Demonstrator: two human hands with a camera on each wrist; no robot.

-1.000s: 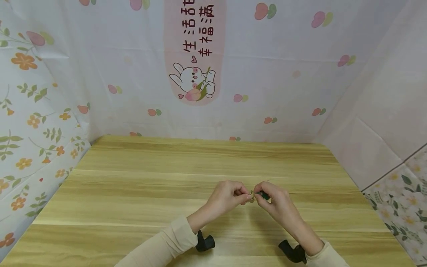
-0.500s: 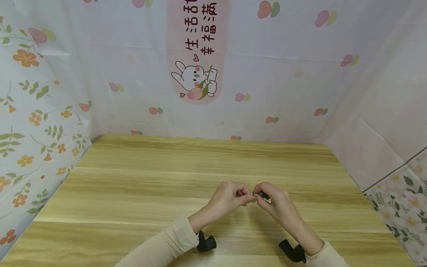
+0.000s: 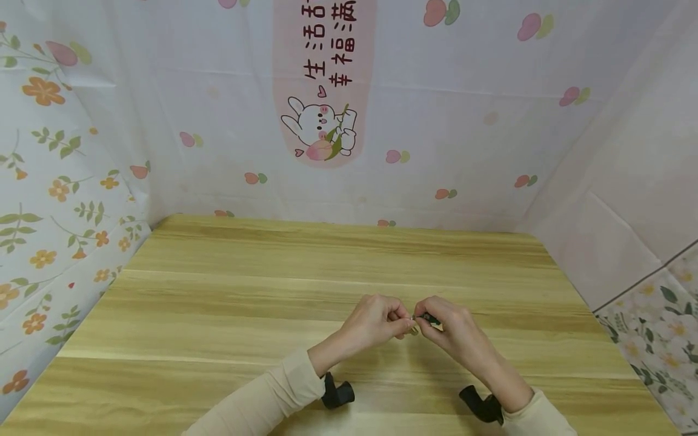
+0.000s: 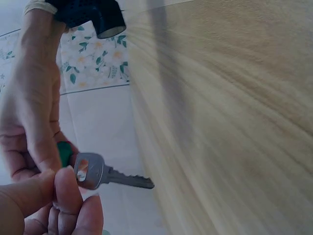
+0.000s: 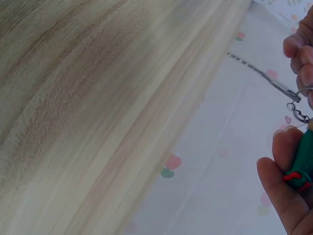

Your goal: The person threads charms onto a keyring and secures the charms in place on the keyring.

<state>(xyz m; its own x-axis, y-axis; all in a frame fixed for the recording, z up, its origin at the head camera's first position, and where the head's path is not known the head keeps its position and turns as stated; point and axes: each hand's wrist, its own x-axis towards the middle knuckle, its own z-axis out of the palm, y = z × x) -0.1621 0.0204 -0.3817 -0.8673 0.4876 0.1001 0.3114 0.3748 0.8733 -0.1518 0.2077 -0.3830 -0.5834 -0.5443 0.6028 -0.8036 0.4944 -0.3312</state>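
Both hands meet above the table, fingertips almost together. A metal key with a notched blade dangles at the fingers, and in the right wrist view it is threaded on a thin key ring. My left hand pinches this ring between thumb and forefinger. From the ring a short chain leads to a green charm with a red band. My right hand holds the charm with its thumb and fingers, which hide part of it. In the head view the key is small, just below the fingertips.
A wood-grain table lies under the hands. Black wrist-worn devices sit at both wrists, close over the tabletop. Patterned cloth hangs behind the table and along its left side, with pale panels on the right.
The key has turned from between the fingertips to point downward below them. Both hands stay nearly in place, gripping as before. The head view has shifted slightly.
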